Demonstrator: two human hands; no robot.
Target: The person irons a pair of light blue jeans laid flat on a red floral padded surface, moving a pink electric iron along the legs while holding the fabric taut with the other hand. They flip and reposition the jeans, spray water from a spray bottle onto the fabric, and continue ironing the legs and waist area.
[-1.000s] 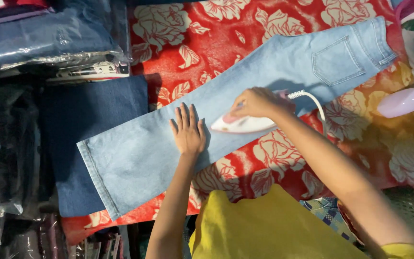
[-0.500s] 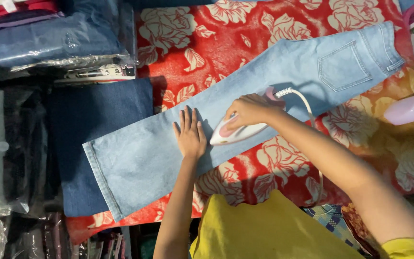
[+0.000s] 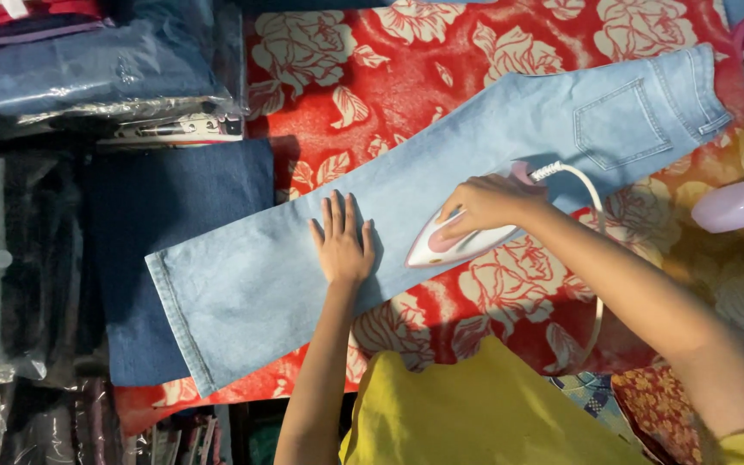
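A pair of light blue jeans (image 3: 492, 155) lies flat and diagonal across a red cloth with cream flowers (image 3: 363, 77). My left hand (image 3: 342, 245) is pressed flat on the trouser leg, fingers spread. Just to its right, my right hand (image 3: 488, 202) grips the handle of a white and pink iron (image 3: 449, 248), whose soleplate rests on the lower edge of the leg. The iron's white cord (image 3: 587, 198) loops back past my right forearm.
A folded dark blue garment (image 3: 174, 207) lies under the jeans' hem at left. Clothes in clear plastic bags (image 3: 96, 69) are stacked at the upper left and along the left edge. A lilac plastic object (image 3: 738, 205) sits at the right edge.
The iron and my right hand have slid a little along the trouser leg. My left hand stays flat on the denim.
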